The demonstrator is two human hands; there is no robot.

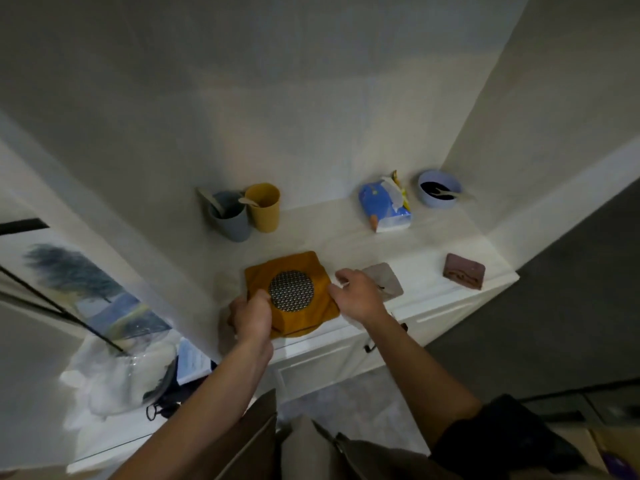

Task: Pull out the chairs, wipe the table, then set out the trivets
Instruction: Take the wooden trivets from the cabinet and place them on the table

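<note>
A mustard-yellow trivet (318, 271) with a round metal mesh centre (291, 290) lies on the white counter (433, 251). My left hand (251, 315) grips the trivet's near-left edge. My right hand (358, 292) hovers at its right edge with fingers apart, holding nothing. Just right of that hand lies a grey square trivet (386, 280), partly hidden behind the hand.
At the back stand a grey cup (230, 218) and a yellow cup (265, 207) with utensils, a blue tissue pack (386, 206) and a blue bowl (438, 188). A brown block (464, 271) lies at the right. Walls close in left and right. A picture leans lower left.
</note>
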